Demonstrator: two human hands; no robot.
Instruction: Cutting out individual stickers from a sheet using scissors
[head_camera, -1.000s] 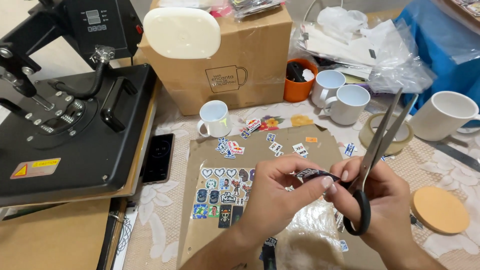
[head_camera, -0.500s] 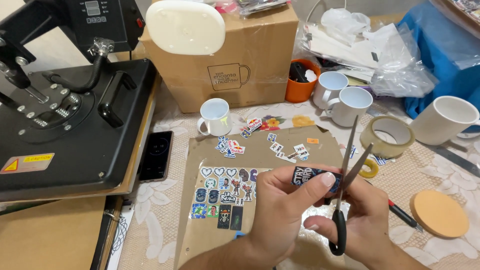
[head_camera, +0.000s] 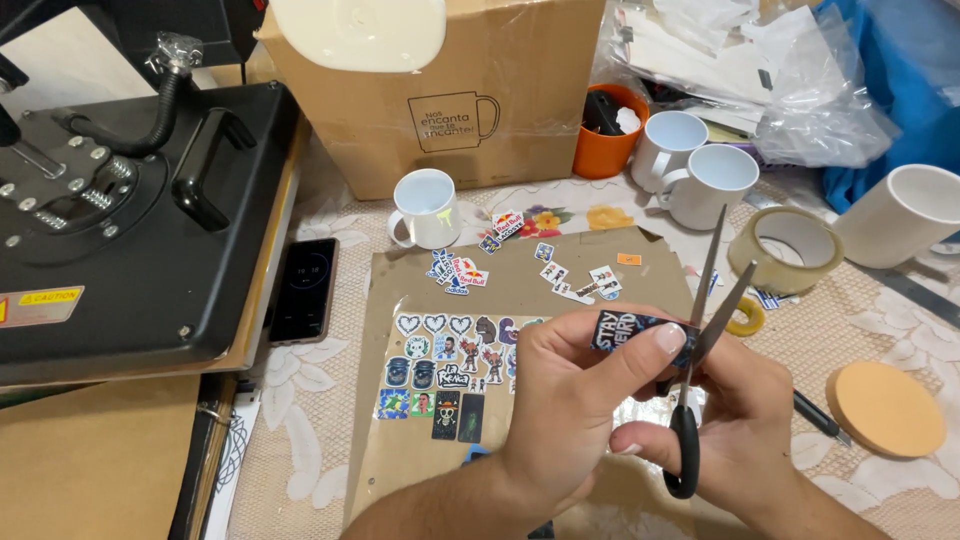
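Scissors (head_camera: 700, 340) with black handles are standing open in the right hand (head_camera: 745, 420), their blades pointing up and away, spread on either side of a small dark sticker (head_camera: 640, 332). That sticker is being pinched between the thumb and fingers of the left hand (head_camera: 570, 400), which is clamped on its left end and holding it above the surface, near the middle of the view. The right hand's fingers are wrapping the scissor handles, closed on them.

Just below and to the left, a sheet of printed stickers (head_camera: 440, 375) is lying on a piece of brown cardboard (head_camera: 400, 460), with loose cut stickers (head_camera: 465, 272) scattered along the cardboard's far edge. A small white mug (head_camera: 425, 208) is standing just beyond them, in front of a large cardboard box (head_camera: 440, 90). A black phone (head_camera: 303, 290) is lying beside a black heat press (head_camera: 120, 210) at the left. To the right, two more white mugs (head_camera: 690, 165) are sitting near an orange cup (head_camera: 605, 130), a roll of clear tape (head_camera: 785, 250) and a round cork coaster (head_camera: 885, 408).
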